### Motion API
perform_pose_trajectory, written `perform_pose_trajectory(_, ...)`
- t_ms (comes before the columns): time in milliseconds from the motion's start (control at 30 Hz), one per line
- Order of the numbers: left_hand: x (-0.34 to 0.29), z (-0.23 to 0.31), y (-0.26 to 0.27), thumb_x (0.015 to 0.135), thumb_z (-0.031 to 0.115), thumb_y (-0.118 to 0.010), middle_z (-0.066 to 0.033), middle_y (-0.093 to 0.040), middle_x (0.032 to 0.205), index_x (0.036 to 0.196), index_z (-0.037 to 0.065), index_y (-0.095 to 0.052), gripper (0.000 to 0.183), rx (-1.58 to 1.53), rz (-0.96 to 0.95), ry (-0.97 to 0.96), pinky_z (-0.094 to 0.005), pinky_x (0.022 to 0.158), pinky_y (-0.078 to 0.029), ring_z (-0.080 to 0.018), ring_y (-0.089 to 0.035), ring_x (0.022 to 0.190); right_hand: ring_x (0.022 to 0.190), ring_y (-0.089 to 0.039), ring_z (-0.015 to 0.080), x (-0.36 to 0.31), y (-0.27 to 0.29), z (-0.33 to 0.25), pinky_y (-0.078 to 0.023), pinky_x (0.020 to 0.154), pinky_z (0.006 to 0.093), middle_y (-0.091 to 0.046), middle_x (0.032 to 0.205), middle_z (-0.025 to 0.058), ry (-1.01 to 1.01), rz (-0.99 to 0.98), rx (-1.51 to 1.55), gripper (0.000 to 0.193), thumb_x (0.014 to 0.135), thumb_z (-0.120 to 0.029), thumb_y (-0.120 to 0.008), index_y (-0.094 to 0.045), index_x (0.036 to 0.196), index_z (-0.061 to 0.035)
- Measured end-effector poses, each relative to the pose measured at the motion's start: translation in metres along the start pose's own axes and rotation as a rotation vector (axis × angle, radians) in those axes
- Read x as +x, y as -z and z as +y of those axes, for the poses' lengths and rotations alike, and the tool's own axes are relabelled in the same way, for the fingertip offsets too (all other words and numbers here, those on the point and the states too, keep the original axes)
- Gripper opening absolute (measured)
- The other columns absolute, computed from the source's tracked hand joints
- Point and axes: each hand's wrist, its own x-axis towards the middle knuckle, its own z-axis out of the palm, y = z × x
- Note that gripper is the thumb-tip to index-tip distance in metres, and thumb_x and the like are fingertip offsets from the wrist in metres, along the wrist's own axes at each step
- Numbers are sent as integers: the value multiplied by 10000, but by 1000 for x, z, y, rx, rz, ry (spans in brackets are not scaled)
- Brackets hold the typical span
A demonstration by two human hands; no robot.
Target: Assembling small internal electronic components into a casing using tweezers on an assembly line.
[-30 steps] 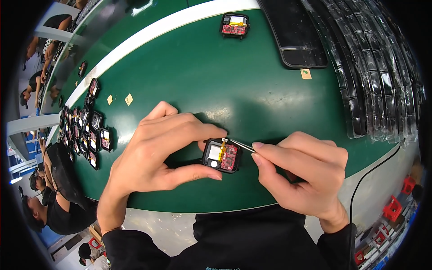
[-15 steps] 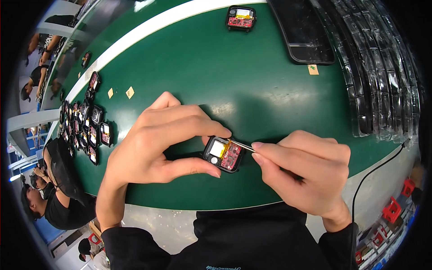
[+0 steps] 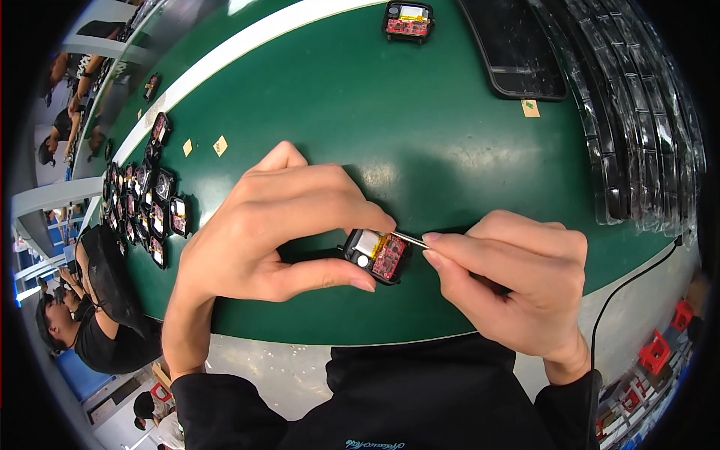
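Between thumb and index finger, my left hand (image 3: 274, 232) grips a small black device housing (image 3: 375, 259) by its edges, its inside facing up. Within it show a red circuit board, a silver battery with yellow tape and a round white part. My right hand (image 3: 517, 274) pinches a thin metal tool (image 3: 409, 239), perhaps tweezers. Its tip meets the upper right edge of the housing, close to my left index fingertip, which partly hides that spot. Both hands are just above the green tabletop (image 3: 315, 322).
Many similar opened housings (image 3: 142, 199) are clustered at the left, and another housing (image 3: 408, 21) lies at the far side. A black tray (image 3: 514, 49) and stacked clear plastic trays (image 3: 637, 120) occupy the right. Small paper labels (image 3: 220, 145) dot the table. A person (image 3: 112, 322) sits at the left.
The housing in my left hand has tilted and shifted slightly right. The metal tool's tip has moved a little right toward the housing's edge. The whole view has shifted slightly.
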Motion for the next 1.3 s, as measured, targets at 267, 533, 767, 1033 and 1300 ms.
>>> perform_pose_trajectory(267, -1, 0, -1, 767, 480, -974, -24, -829, 996, 1133, 84, -855, 552, 46, 1, -11, -333, 780, -373, -179, -727, 854, 513, -575, 173, -3, 0, 2, -422, 451, 317, -613, 725, 39, 11, -1, 10, 232, 764, 91, -867, -811, 979, 23)
perform_pose_trajectory(533, 2, 0, -7, 735, 275, -1026, 4, -789, 919, 1192, 55, -834, 542, 3, 65, 11, -336, 777, -398, -159, -693, 745, 463, -500, 99, -1, 6, -2, -352, 436, 268, -642, 684, 22, -88, 94, -5, 194, 788, 74, -873, -844, 969, 13)
perform_pose_trajectory(767, 3, 8, -6, 776, 225, -994, -68, -770, 1134, 1322, 57, -811, 600, 115, 128, -19, -372, 852, -491, -232, -709, 934, 463, -466, 55, 1, 11, -10, -320, 442, 248, -669, 687, 12, -61, 209, 30, 229, 794, 76, -882, -873, 1011, 2)
perform_pose_trajectory(1033, -5, -41, 40, 960, 84, -790, -176, -727, 1374, 1410, 68, -727, 455, 656, 559, 167, -453, 1027, -575, -378, -708, 1237, 507, -510, 52, -10, 7, -8, -349, 473, 246, -698, 716, 30, -104, 235, 57, 207, 816, 71, -880, -868, 1015, 16)
perform_pose_trajectory(1300, -63, -145, 128, 1011, 211, -766, -171, -754, 1295, 1395, 55, -713, 418, 714, 550, 742, -462, 1079, -540, -383, -706, 1254, 522, -524, 133, 13, -8, -13, -397, 496, 322, -617, 679, 73, -172, 204, -15, 93, 924, 31, -840, -826, 1015, 42)
